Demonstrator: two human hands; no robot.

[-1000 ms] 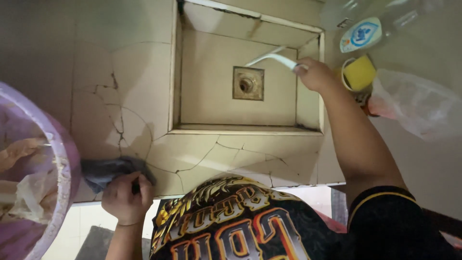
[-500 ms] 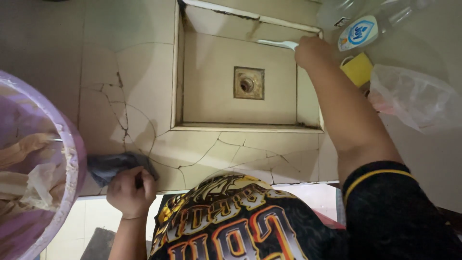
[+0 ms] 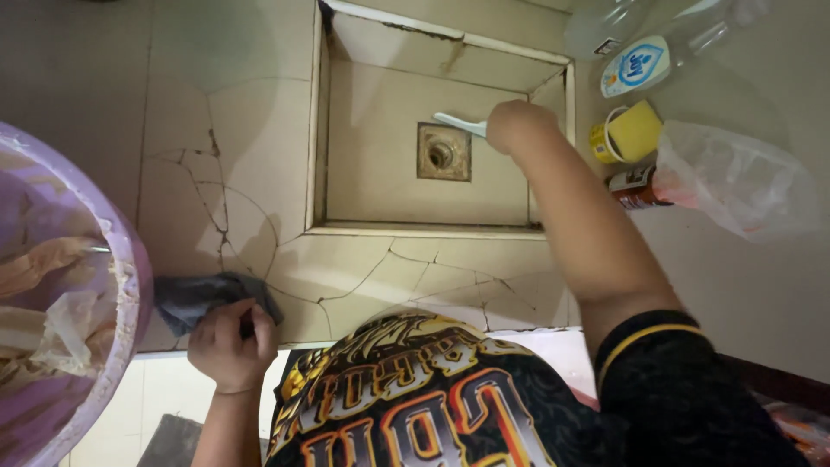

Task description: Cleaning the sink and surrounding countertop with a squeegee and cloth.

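The person leans over a cracked, tiled worktop [image 3: 259, 130] with a square sink [image 3: 415, 147] sunk into it. The right hand [image 3: 516, 126] is closed in a fist around the handle of a pale, light-coloured brush [image 3: 458, 124], whose free end points toward the rusty drain [image 3: 443, 152] in the sink floor; the arm reaches down over the sink's right wall, so the tool lies low and close to the bottom, just beside the drain. Whether its tip touches the sink floor cannot be told.

The left hand [image 3: 232, 342] is curled shut on a dark grey cloth [image 3: 207, 298], pressing it against the front edge of the worktop, which looks like a brace for the body as it bends forward.

To the left stands a purple plastic tub [image 3: 130, 285] holding crumpled wrappings. Behind the sink on the right, well clear of it, are a yellow cup [image 3: 635, 130], a clear bottle with a blue-and-white label [image 3: 657, 56], a small can [image 3: 635, 186] lying on its side and a clear plastic bag [image 3: 743, 182].
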